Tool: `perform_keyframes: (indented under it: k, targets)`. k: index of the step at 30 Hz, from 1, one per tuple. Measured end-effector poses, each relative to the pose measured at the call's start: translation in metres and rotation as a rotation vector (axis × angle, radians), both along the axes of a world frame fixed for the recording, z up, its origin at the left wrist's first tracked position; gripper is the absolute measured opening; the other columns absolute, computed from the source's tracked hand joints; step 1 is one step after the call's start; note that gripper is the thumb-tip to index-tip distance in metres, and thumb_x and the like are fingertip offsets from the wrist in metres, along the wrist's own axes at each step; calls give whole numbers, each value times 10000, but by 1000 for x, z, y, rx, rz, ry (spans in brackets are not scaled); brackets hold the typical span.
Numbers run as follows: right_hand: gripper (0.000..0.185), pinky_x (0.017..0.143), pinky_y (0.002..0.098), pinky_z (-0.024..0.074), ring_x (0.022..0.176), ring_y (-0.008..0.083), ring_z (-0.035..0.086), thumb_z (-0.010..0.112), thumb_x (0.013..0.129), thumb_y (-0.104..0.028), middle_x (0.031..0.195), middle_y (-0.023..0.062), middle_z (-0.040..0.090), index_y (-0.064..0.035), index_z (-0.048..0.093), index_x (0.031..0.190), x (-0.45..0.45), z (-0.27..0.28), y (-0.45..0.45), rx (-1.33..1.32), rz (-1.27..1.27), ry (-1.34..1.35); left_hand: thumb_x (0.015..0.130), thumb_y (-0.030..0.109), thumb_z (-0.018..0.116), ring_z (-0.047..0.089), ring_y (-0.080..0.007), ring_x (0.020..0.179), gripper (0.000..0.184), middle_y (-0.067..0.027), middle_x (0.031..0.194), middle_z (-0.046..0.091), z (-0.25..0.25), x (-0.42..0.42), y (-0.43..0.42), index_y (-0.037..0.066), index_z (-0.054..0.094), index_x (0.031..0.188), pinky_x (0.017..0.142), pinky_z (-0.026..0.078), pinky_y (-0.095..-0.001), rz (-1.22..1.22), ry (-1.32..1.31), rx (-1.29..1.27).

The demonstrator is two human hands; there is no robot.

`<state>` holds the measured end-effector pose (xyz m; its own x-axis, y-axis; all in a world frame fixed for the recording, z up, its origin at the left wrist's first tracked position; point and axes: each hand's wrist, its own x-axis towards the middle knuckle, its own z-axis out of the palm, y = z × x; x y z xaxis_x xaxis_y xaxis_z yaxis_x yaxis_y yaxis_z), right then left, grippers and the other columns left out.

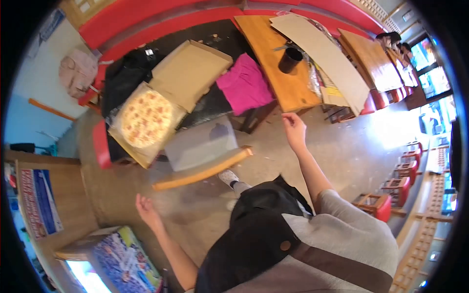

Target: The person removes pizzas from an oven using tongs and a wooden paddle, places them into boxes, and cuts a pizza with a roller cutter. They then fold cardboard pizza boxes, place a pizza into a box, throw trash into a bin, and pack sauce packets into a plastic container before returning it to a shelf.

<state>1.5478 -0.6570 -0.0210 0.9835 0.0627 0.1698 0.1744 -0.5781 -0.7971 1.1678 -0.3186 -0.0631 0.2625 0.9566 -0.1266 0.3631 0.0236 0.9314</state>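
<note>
My left hand hangs in the air at the lower left, its fingers loosely apart with nothing in them. It is nearest to a chair with a curved wooden top rail and a pale grey back. My right hand is raised in front of the wooden table's near corner, fingers loosely bent and apart, holding nothing that I can see. On the black table ahead, a pizza lies in an open cardboard box. Beside the box lies a crumpled magenta cloth.
A black cup and a large cardboard sheet are on the wooden table. Red bench seating runs behind. Stools line the right. A printed box stands at lower left. People sit far right.
</note>
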Motion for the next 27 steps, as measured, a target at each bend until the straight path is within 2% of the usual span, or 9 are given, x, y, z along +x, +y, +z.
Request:
perform_keyframes:
  k: [4,8,15,20,21,22,23,25,27]
  targets:
    - [168,690,288,464,728,166,598,589,771,-133,789,105,644,-42,656,896,89,-23,-126,-78,-278,-214,840,19,499,485,-195,1075,396,-125,1201,489,16,-2,-51,12,445,1232,940,378,-300,34,-19,68]
    - [292,741,352,470,793,259,613,626,727,-247,840,139,644,-50,642,942,201,2,-227,-388,-383,-118,853,9,476,483,-199,1104,347,-127,1203,497,78,32,-87,7,475,1200,944,379,-307,14,50,305]
    - [604,901,393,406,1093,321,503,699,695,-343,1131,241,542,37,528,1132,453,11,-357,-670,30,-234,868,75,491,556,-211,976,220,-110,1051,585,145,238,-209,5,579,1057,860,424,-312,-214,45,371]
    - [923,1026,404,292,1245,336,352,691,678,-483,1306,231,405,62,304,1314,606,5,-394,-941,204,29,802,85,568,583,-292,768,124,-132,843,600,106,423,-323,61,623,910,667,468,-353,-630,-25,363]
    - [911,987,379,348,1179,309,442,695,697,-430,1270,214,456,79,267,1320,669,-44,-439,-682,357,173,808,74,560,590,-284,804,122,-117,848,617,104,449,-345,56,630,906,702,475,-346,-675,-19,364]
    - [795,895,340,418,1049,269,536,699,711,-376,1169,189,542,100,371,1256,642,-17,-422,-455,441,457,798,74,556,576,-282,801,141,-106,838,597,94,472,-365,68,624,922,695,474,-358,-764,-38,316]
    - [642,808,313,448,928,215,573,701,721,-327,1040,152,607,99,491,1152,631,8,-407,-770,514,419,790,69,556,570,-273,805,146,-99,843,585,98,490,-382,69,616,924,696,471,-362,-832,-36,376]
    - [474,797,319,440,887,174,573,701,738,-266,970,105,634,63,572,1053,621,26,-409,-560,470,620,778,70,555,558,-264,815,148,-89,849,562,109,517,-408,70,601,919,702,464,-370,-946,-35,467]
    - [359,779,317,436,845,184,569,671,771,-213,933,83,632,46,594,1007,618,48,-416,-480,659,381,772,76,556,549,-267,827,139,-88,844,546,122,533,-423,67,591,906,712,457,-374,-980,-49,488]
